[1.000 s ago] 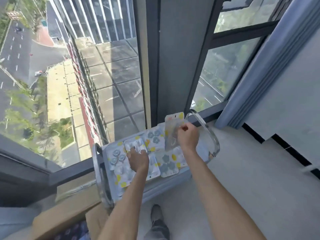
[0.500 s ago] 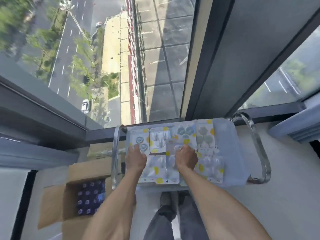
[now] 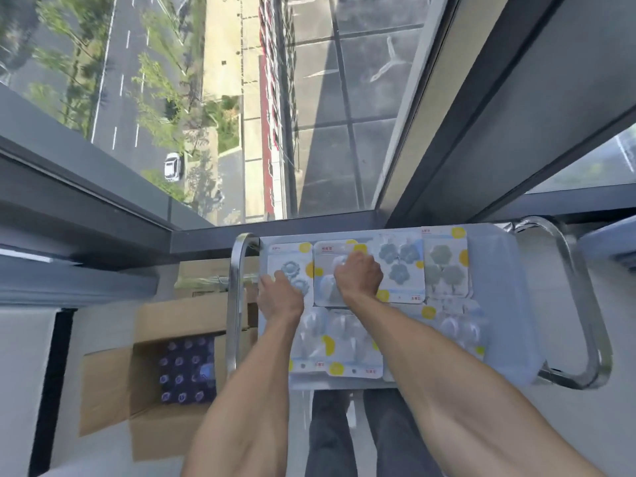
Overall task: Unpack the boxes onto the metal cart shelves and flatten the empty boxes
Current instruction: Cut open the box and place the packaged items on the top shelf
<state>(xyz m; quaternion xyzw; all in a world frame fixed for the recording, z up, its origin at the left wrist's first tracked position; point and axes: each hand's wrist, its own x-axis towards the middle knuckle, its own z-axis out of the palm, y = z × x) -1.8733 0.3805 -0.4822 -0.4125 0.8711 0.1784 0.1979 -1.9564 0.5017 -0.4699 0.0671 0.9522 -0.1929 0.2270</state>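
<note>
Two bare forearms of yours rise from the bottom of the frame, with your dark trouser legs (image 3: 361, 438) between them. At lower left an open cardboard box (image 3: 113, 383) sits on the floor, dark purple-capped items (image 3: 186, 370) packed inside it. Just right of the box stands the metal cart (image 3: 499, 304), its top shelf in the middle right of the frame, a chrome handle (image 3: 235, 304) at its left end and another at its right. Blister packs cover most of the shelf: clear ones (image 3: 340, 342) along the near edge, blue and grey flower-shaped ones (image 3: 401, 266) along the far edge. Your left hand (image 3: 280, 297) rests on the far-left pack (image 3: 292, 266), fingers lying fairly straight over it. Your right hand (image 3: 359, 275) lies on the next pack (image 3: 330, 270), fingers curled down against it; whether they pinch it I cannot tell. Beyond the cart, dark window frames (image 3: 481, 132) cross the upper frame, with a street (image 3: 117, 80) and a white car (image 3: 172, 166) far below.
</note>
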